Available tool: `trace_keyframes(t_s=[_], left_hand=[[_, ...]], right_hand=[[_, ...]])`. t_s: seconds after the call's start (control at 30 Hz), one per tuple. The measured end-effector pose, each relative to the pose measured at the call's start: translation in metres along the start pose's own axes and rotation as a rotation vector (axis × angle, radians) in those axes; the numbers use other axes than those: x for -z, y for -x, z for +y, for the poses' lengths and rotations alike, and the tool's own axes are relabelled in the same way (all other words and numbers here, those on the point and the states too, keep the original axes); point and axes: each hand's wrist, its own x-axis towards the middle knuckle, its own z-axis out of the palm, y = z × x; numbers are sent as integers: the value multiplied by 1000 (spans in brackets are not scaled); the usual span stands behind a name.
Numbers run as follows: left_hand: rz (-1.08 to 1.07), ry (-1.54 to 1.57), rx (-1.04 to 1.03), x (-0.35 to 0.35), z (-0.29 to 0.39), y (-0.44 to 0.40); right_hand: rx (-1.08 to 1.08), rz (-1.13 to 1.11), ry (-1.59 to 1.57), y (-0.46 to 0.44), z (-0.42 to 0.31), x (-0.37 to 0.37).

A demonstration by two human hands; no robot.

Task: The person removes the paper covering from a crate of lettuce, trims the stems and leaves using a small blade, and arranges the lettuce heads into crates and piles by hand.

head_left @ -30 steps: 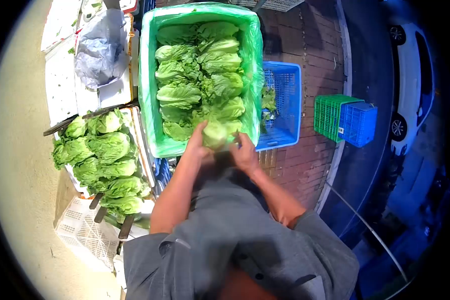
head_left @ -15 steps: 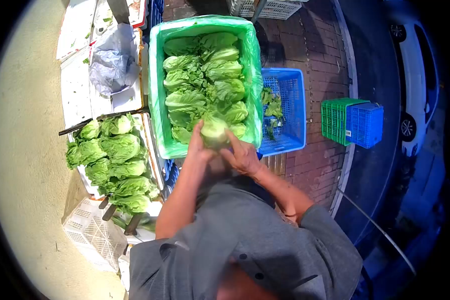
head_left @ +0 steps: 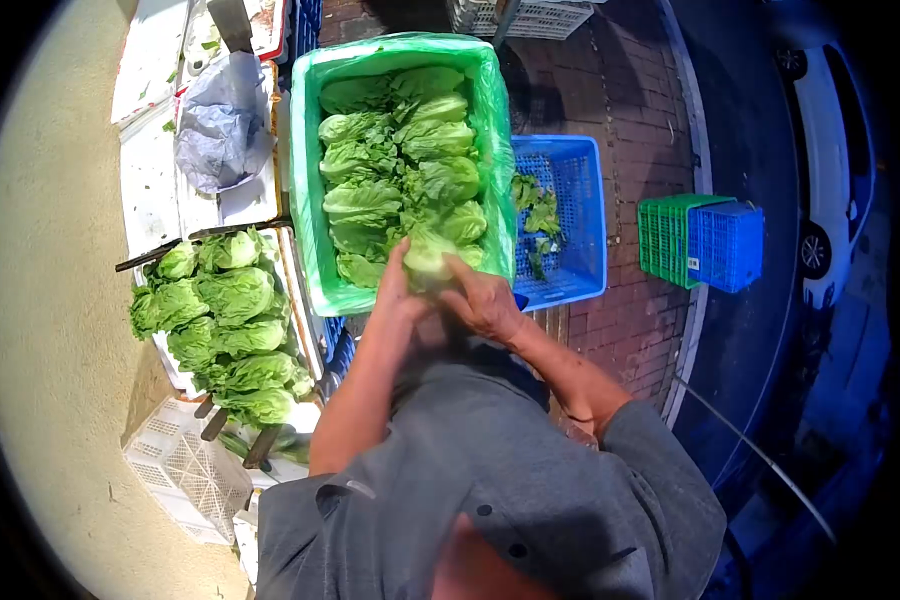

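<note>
Green plastic (head_left: 494,180) lines the box (head_left: 308,185) at 12 o'clock from the person, with lettuces (head_left: 363,200) laid inside in two columns. Near that box's edge, between 5 and 6 o'clock, one slightly blurred lettuce head (head_left: 427,250) is clamped between both hands: the left hand (head_left: 398,292) takes its 8 o'clock side, thumb up along it, and the right hand (head_left: 486,302) presses from 4 o'clock with fingers bent inward. Whether this head touches the lettuces behind it, I cannot tell. Just beside the box, toward 3 o'clock, stands a blue crate (head_left: 582,235) with loose leaves (head_left: 542,215) in it. At 9 o'clock from the hands more lettuces are heaped in a pile (head_left: 238,300); a crumpled bag (head_left: 220,135) lies at 10 o'clock, and a white perforated crate (head_left: 185,465) stands at 8. Well apart, around 3 o'clock, a green crate (head_left: 663,240) adjoins another blue one (head_left: 727,245).
</note>
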Motion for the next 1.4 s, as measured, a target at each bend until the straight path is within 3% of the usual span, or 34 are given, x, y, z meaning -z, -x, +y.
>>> trace_keyframes(t_s=[0.43, 0.53, 0.83, 1.13, 1.4], left_hand=[[-24, 9, 32, -10, -9, 2], [-18, -3, 53, -10, -10, 2], [-27, -36, 61, -3, -11, -4], [-22, -22, 65, 0, -15, -8], [56, -112, 59, 16, -16, -29]], right_hand=[[68, -8, -52, 5, 15, 10], [-115, -154, 18, 9, 4, 15], [17, -57, -17, 9, 9, 16], [-72, -186, -113, 8, 11, 28], [-28, -144, -119, 13, 23, 29]])
